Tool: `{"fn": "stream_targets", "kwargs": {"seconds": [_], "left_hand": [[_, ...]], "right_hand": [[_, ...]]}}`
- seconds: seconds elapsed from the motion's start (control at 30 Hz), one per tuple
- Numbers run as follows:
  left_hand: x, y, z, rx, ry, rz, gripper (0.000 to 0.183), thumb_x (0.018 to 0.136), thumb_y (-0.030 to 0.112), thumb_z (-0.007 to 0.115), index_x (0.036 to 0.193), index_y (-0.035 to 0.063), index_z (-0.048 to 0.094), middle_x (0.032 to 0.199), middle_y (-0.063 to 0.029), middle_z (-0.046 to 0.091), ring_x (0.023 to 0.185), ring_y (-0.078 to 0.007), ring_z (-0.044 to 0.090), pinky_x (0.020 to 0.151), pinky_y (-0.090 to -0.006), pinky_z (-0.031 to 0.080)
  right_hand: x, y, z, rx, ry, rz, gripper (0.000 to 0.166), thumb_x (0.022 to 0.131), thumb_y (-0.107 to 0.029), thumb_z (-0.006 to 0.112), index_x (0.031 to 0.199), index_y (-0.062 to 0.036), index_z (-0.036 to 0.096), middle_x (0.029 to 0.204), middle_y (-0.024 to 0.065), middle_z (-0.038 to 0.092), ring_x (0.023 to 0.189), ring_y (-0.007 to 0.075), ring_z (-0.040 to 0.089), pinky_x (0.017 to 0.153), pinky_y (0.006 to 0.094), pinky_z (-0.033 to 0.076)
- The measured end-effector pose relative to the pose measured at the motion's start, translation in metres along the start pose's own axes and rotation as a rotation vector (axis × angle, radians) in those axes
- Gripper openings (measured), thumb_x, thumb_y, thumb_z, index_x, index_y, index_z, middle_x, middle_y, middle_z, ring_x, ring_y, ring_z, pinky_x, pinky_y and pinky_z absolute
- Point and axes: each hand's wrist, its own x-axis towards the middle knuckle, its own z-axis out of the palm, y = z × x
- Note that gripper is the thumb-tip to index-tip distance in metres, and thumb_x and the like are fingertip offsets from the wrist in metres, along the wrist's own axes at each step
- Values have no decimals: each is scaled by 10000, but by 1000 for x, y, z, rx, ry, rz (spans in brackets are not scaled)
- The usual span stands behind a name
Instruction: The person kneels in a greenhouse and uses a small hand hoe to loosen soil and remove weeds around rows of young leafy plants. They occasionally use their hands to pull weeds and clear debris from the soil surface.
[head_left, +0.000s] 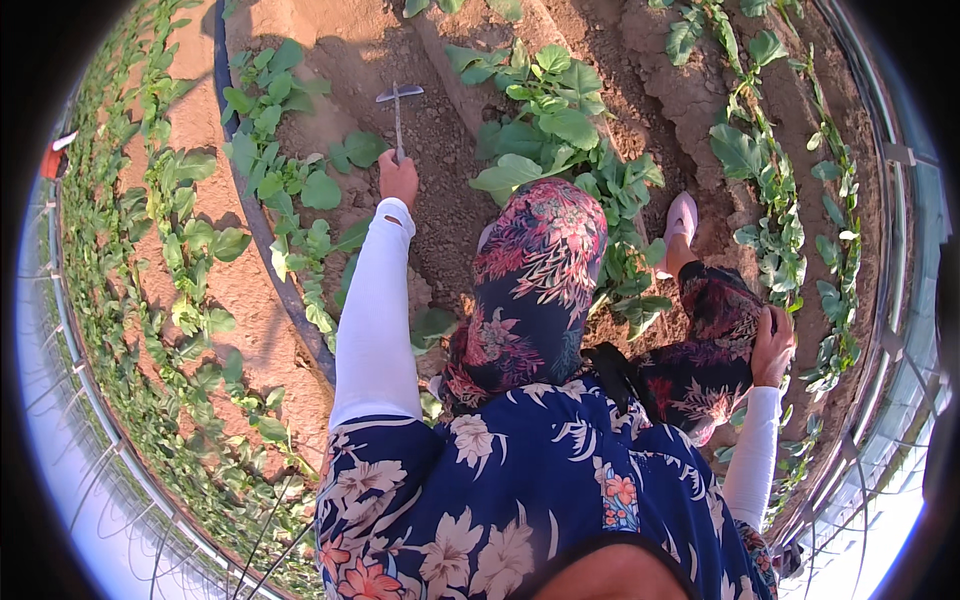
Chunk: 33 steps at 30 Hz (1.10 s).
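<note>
My left hand (398, 178) is closed round the handle of a small hand hoe (399, 124). The hoe's metal blade lies crosswise at the far end, over or on bare soil between two rows of leafy green plants. Leaves of the left row (321, 190) come close to this hand. My right hand (772, 346) rests against my bent right knee in floral trousers (712, 322), with no tool visible in it; its fingers are partly hidden from view. Between my legs grows a row of broad-leaved plants (570, 124).
A dark irrigation hose (259, 217) curves along the left of the near plants. More crop rows stand at the left (187, 240) and right (780, 225). My right foot in a pale pink shoe (682, 217) is on the soil. Metal framing (892, 225) runs along the right edge.
</note>
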Motion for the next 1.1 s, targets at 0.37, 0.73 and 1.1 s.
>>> {"fn": "stream_targets", "kwargs": {"seconds": [0.37, 0.73, 1.1], "left_hand": [[16, -50, 10, 529, -150, -209, 591, 853, 218, 501, 1403, 215, 287, 994, -141, 607, 748, -253, 582, 619, -361, 482], [-54, -86, 28, 388, -191, -260, 596, 858, 190, 496, 1406, 167, 265, 845, -135, 650, 539, -215, 630, 429, -346, 540], [-159, -95, 5, 593, -348, -84, 617, 820, 251, 526, 1381, 123, 301, 1113, -241, 571, 1015, -395, 561, 875, -444, 442]], "right_hand": [[4, 4, 5, -16, -18, 17, 250, 880, -202, 519, 944, 21, 611, 896, 179, 625, 834, 322, 593, 772, 359, 447], [2, 2, 4, 28, 0, 50, 278, 873, -229, 533, 946, 24, 618, 900, 185, 633, 827, 319, 602, 769, 366, 448], [-4, 17, 11, 31, 44, 34, 291, 854, -266, 524, 909, 4, 620, 883, 175, 628, 825, 340, 582, 771, 400, 433]]}}
